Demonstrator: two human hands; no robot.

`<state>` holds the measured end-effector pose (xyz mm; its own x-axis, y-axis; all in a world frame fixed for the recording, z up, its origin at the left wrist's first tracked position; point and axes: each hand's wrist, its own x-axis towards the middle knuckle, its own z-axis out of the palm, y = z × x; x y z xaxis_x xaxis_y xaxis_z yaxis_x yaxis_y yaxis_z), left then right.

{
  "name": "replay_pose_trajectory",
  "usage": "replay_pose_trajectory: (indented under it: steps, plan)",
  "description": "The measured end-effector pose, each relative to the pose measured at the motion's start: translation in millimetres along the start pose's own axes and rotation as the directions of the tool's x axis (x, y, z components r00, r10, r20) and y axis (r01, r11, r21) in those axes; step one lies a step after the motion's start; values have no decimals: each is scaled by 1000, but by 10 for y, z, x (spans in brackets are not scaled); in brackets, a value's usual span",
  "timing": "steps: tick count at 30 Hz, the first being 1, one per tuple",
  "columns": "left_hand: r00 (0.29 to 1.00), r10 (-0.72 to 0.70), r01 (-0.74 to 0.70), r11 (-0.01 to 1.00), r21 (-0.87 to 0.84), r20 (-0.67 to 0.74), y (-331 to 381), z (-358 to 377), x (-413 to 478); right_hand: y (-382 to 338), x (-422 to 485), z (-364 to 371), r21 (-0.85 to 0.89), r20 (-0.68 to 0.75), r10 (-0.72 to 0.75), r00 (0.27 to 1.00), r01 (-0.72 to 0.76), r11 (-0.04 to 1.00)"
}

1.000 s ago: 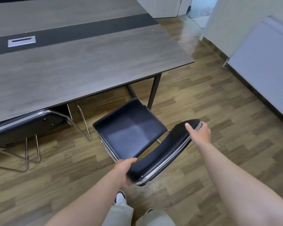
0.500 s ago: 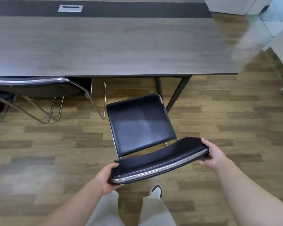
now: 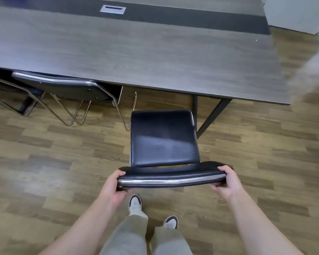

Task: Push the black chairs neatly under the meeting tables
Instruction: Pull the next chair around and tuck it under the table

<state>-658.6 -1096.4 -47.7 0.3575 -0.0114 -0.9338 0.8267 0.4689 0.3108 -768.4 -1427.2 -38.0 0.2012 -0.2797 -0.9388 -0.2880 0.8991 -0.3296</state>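
A black chair (image 3: 163, 138) with a chrome frame stands on the floor in front of me, its seat facing the grey meeting table (image 3: 136, 52). The seat's front edge lies just short of the table's near edge, beside a dark table leg (image 3: 213, 117). My left hand (image 3: 113, 186) grips the left end of the chair's backrest and my right hand (image 3: 226, 181) grips the right end. A second black chair (image 3: 63, 85) sits at the left with its seat hidden under the table and only its backrest and chrome legs showing.
A wood-pattern floor (image 3: 44, 162) surrounds the chairs. The table has a dark centre strip with a silver cable slot (image 3: 113, 9). A white cabinet or wall (image 3: 298, 13) stands at the far right corner. My own legs and shoes (image 3: 135, 203) are directly behind the chair.
The chair has been swung round from an angle until it squarely faces the table. My view has shifted so that I stand straight behind it; both hands kept their hold on the backrest.
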Motion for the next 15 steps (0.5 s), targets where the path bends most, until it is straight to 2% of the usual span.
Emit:
replay_pose_trajectory:
  steps: [8,15]
  plan:
    - [994,72,-79,992,99,76,1106,633,353,-80,120,853,87,-9,-98,995,99,991]
    - [989,86,-104,984,146,122,1783,1256,812,-498,470,1602,160,-6,-136,991,136,978]
